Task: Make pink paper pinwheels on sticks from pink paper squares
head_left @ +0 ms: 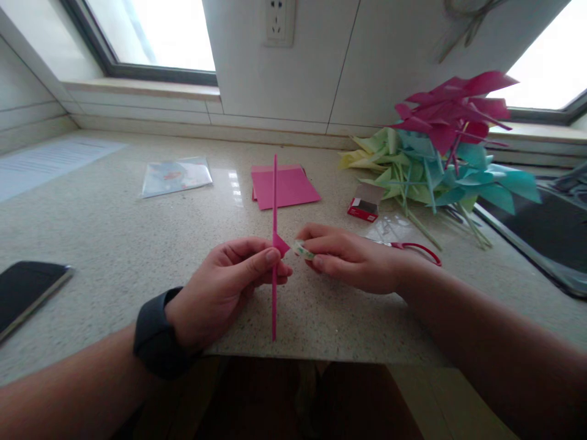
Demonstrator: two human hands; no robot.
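1. At the far left I see a dark flat phone (25, 296) lying on the speckled beige stone countertop (114, 244), with a white printed sheet of paper (46, 162) further back near the wall.
2. Behind them a window (151, 30) lets in bright daylight over a pale stone sill (137, 88).
3. A clear plastic sleeve with coloured contents (175, 176) lies flat on the counter, well apart from the hands.
4. My left hand (224, 287), a dark band on its wrist, is clenched around a thin pink stick (274, 201), thumb and fingers pinching it near the middle. The stick stands upright above the counter's front edge, with a small pink paper triangle (282, 245) at the pinch.
5. A white wall socket (279, 21) sits on the pale panelled wall above, and a flat stack of pink paper squares (284, 186) lies behind the stick.
6. My right hand (348, 256) pinches a small whitish piece of tape (302, 249) between thumb and fingers, just beside the triangle.
7. A small red and white box (364, 205) and red-handled scissors (415, 247) lie beyond that hand.
8. At the right, a heap of pink, teal and pale green paper pinwheels on sticks (440, 153) is piled against the wall, beside a dark sink (541, 238) under a second window.
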